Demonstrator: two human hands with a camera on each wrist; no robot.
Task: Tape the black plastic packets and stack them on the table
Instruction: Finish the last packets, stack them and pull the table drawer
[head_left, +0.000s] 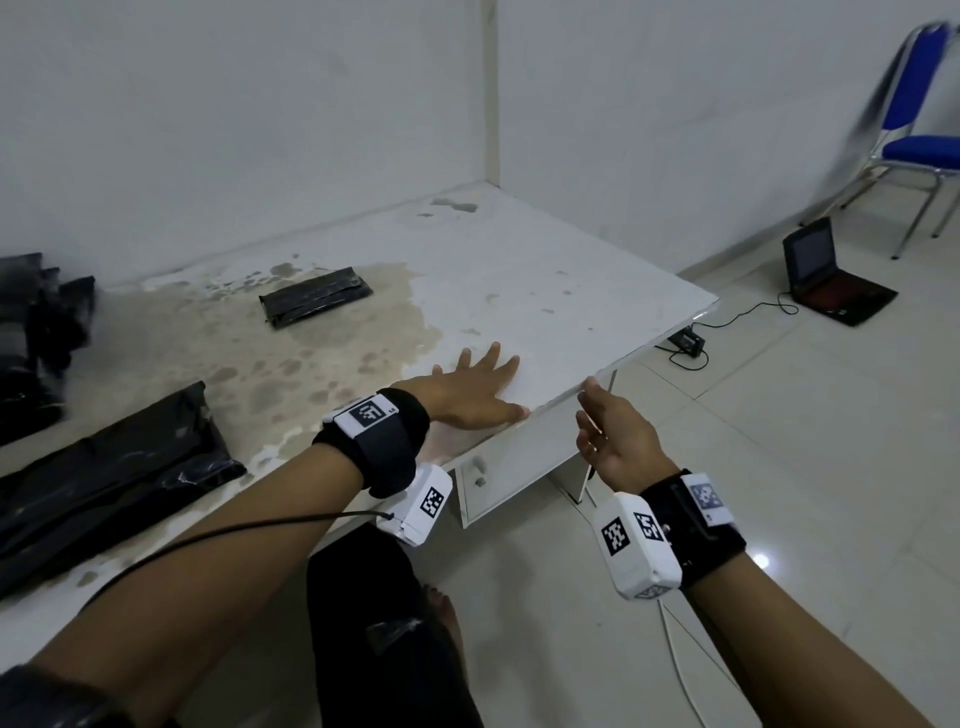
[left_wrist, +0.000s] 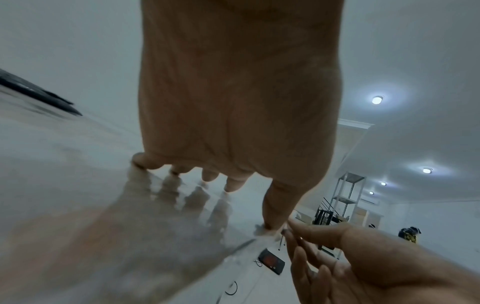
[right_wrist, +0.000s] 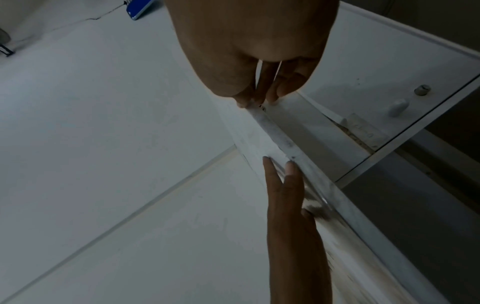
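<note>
On the stained white tabletop (head_left: 545, 270) the left hand (head_left: 470, 392) lies flat, fingers spread and holding nothing. Beside it the right hand (head_left: 613, 434) touches the table's front edge — its fingertips seem to pinch something thin there, but what I cannot tell. Black plastic packets sit apart: one small flat one (head_left: 316, 296) far back, long ones (head_left: 104, 473) at the left.

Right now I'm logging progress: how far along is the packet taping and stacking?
Done, apparently: one flat black packet lies alone mid-table. In hand: no packet; the left hand presses flat on the table, while the right hand pinches at its front edge, perhaps clear tape. Left: the large packet nearby and the heap at far left.
</note>
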